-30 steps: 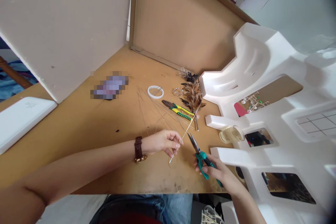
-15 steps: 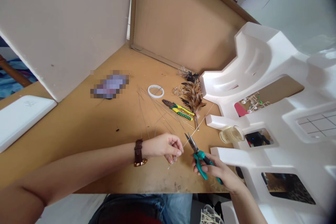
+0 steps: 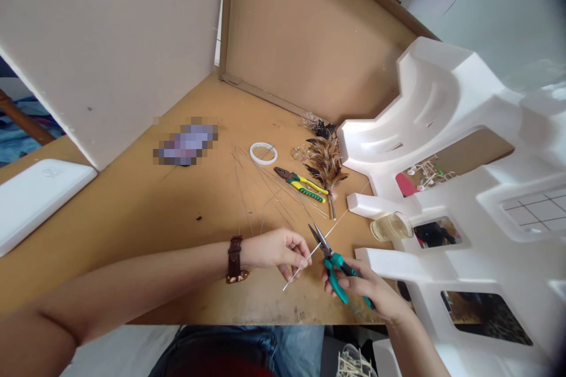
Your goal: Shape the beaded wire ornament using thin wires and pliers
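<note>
Near the table's front edge, my left hand (image 3: 289, 253) pinches a thin, straight silver wire (image 3: 335, 225) between thumb and fingers. One end of the wire sticks out below the fingers, and the rest slants up to the right. My right hand (image 3: 365, 285) is wrapped round the teal-and-black handles of long-nose pliers (image 3: 328, 250). The pliers' jaws are slightly apart and lie at the wire, just right of my left fingers; whether they touch it I cannot tell. Beyond my hands lie yellow-and-green combination pliers (image 3: 300, 184) and several loose wires (image 3: 274, 203).
A white tape ring (image 3: 263, 154) and a bundle of brown feathers (image 3: 326, 162) lie farther back. White moulded foam (image 3: 380, 259) lines the right side, with a glass jar (image 3: 391, 227) beside it. A cardboard panel (image 3: 305, 35) stands behind; a white box (image 3: 44, 200) sits left.
The wire has shifted slightly in my left hand, and more of its lower end shows below the fingers. The pliers' tips have moved slightly left, closer to that hand.
</note>
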The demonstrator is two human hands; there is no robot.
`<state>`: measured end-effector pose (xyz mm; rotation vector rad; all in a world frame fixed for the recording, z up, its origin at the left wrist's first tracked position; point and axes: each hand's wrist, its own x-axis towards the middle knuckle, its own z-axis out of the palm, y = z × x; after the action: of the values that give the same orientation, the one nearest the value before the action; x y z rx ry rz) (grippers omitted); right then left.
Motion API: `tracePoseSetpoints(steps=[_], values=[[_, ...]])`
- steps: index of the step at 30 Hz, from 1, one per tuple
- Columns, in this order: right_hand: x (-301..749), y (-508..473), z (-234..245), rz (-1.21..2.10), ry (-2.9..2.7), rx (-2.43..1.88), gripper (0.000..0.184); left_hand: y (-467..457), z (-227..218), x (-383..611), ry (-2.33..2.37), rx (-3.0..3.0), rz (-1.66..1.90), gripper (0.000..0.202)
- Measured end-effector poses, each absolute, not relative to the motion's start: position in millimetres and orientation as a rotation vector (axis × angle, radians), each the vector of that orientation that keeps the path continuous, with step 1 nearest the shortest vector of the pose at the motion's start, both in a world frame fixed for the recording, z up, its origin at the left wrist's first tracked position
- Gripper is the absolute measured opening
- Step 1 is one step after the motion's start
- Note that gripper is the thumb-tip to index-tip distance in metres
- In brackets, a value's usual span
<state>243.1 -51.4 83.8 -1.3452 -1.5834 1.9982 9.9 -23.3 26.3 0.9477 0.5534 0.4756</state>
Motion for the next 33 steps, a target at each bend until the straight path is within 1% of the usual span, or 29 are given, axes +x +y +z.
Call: tracePoseSetpoints(steps=[7, 20, 33], values=[[242.8, -51.2, 82.8, 2.018, -1.577, -1.348, 0.029, -23.5, 29.8, 9.5, 0.551, 0.939, 0.468, 0.034], [243.4, -50.9, 80.1, 2.026, -1.575, -1.368, 0.031, -25.2, 29.6, 9.2, 0.536, 0.932, 0.45, 0.032], [238.1, -52.8, 79.2, 1.94, -1.61, -1.499, 0.031, -24.6, 32.0, 9.0, 0.556, 0.923, 0.42, 0.034]])
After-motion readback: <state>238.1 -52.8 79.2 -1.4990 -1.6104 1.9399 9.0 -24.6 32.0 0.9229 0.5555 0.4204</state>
